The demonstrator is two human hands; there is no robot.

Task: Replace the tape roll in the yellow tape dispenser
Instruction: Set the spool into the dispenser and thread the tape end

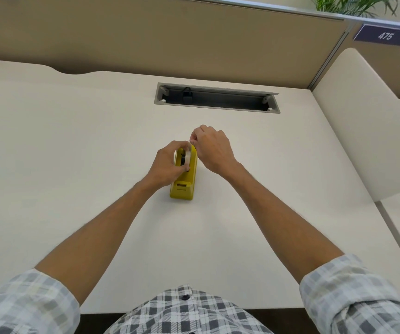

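Yellow tape dispenser (183, 186) sits mid-surface, long axis running away from the person, near end closest to the body. White surface (73, 141) otherwise carries only a recessed grey cable tray (218, 98) w/ a black plug inside, well beyond the dispenser.

Left hand (167, 165) is over the dispenser's left side, fingers (182, 144) curled and clamped on the tape roll (188, 158), which stands on edge in the dispenser's cradle; thumb at the roll's near side. Roll looks pale/translucent w/ a dark core.

Right hand (214, 150) is at the dispenser's far right end, thumb and forefinger pinched together just above the roll's top. Can't tell for sure what they pinch; prob. the tape's loose end, too small to make out.

Writing: blue sign (385, 35) on the partition, upper right, reads "475". No brand readable on the dispenser.

Checked shirt sleeves (353, 292) rolled up on both arms. Green plant (353, 4) behind the partition, top right.
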